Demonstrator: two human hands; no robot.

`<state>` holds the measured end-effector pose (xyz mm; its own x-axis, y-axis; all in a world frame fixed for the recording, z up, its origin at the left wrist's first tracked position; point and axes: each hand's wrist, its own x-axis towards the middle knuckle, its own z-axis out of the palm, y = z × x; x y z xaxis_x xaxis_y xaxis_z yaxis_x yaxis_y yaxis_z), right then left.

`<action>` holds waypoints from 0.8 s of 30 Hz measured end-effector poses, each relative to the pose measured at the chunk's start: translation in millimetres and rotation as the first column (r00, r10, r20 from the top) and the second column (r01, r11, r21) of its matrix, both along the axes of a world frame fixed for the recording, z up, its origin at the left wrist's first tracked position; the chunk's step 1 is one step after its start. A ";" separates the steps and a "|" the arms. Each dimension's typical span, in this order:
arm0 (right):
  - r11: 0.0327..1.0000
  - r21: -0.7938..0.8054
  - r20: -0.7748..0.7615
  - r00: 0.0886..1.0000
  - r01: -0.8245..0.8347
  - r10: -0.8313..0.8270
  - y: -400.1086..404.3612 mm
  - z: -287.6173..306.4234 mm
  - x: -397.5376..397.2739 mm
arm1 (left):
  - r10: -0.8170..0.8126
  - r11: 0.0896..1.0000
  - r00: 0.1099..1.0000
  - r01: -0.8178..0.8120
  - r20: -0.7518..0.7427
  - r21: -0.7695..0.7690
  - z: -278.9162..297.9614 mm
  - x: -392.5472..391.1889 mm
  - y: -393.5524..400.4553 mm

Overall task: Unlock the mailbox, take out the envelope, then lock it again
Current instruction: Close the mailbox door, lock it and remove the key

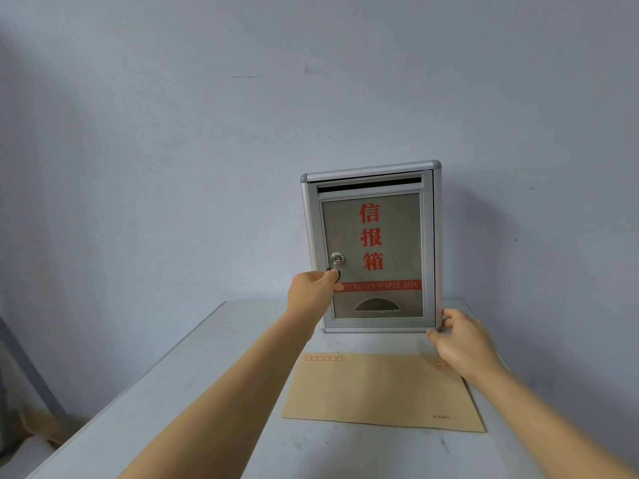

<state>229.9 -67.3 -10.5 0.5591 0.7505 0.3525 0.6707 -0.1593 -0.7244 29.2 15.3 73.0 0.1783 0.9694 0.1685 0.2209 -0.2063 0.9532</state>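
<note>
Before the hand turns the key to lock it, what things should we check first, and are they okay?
1. Envelope out of the mailbox, flat on the table: ok.
2. Door looks closed flush in the frame: ok.
3. Key in the lock, pinched by the left hand: ok.
4. Right hand steadying the mailbox's bottom right corner: ok.
5. Lock already turned to locked: cannot tell.
6. Nothing poking out of the mail slot: ok.
</note>
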 end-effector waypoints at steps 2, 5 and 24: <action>1.000 0.012 -0.011 1.000 0.003 -0.003 0.5 0.0 0.6 | -0.010 1.000 0.998 0.011 -0.057 0.024 -6.3 -6.7 -2.9; 1.000 0.029 -0.021 1.000 0.004 -0.003 0.1 0.6 1.3 | -0.006 0.999 0.990 0.012 -0.140 0.047 -17.0 -19.7 -8.4; 1.000 0.029 -0.006 1.000 0.004 -0.004 -3.4 4.2 -3.7 | 0.131 0.991 0.914 -0.131 -0.385 0.026 -75.2 -107.9 -18.1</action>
